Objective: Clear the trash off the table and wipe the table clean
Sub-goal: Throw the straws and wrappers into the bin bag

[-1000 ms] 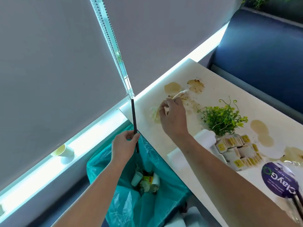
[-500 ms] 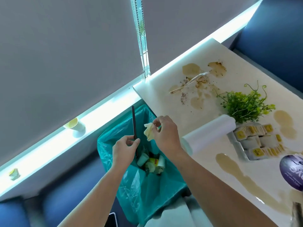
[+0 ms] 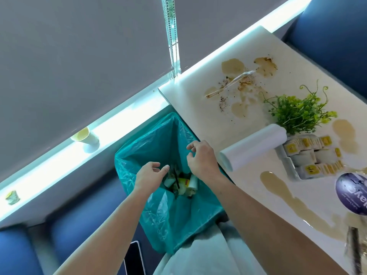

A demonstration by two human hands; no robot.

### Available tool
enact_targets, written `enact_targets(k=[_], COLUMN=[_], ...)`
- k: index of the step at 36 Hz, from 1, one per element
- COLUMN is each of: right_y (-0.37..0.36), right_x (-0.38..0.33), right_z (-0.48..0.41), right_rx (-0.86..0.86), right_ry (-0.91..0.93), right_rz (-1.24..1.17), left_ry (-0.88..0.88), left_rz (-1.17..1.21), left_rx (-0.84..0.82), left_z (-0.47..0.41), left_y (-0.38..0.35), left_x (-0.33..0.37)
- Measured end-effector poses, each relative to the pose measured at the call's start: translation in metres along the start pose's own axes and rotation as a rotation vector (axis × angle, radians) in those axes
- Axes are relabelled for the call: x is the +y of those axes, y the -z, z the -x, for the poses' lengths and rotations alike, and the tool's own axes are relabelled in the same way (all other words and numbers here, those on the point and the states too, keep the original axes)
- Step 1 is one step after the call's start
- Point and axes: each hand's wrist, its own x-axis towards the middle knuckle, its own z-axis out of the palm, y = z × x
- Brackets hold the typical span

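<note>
Both hands hover over a bin lined with a teal bag (image 3: 139, 155), beside the white table (image 3: 198, 108). My left hand (image 3: 150, 176) is open, empty, fingers spread. My right hand (image 3: 200, 157) is open too, fingers loosely curled with nothing in them. At the bag's bottom lies trash (image 3: 183, 183): small cups, a yellow wrapper and a black straw. On the table, brown spills (image 3: 232, 66) surround a clear straw wrapper (image 3: 230, 84) and dark crumbs. A long brown spill (image 3: 282, 191) runs along the near side.
A white paper roll (image 3: 254, 149) lies on the table by a green plant (image 3: 297, 114) and a tray of sachets (image 3: 311, 155). A purple round label (image 3: 351, 191) is at right. A paper cup (image 3: 85, 137) stands on the sill. A phone (image 3: 133, 259) lies on the blue seat.
My right hand carried a crumpled napkin from the table to the bin and let it go. My left hand released the black straw, which now lies in the bag.
</note>
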Motion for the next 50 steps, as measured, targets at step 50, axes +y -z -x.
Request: enact_targets(k=[50], right_y=[0.137], right_x=[0.053], right_z=[-0.191], right_rx=[0.120], right_ry=[-0.093], right_rz=[0.199], left_ry=[-0.406], left_rz=[0.012], left_rx=[0.060], left_z=[-0.051], left_y=[-0.025], left_x=[0.269])
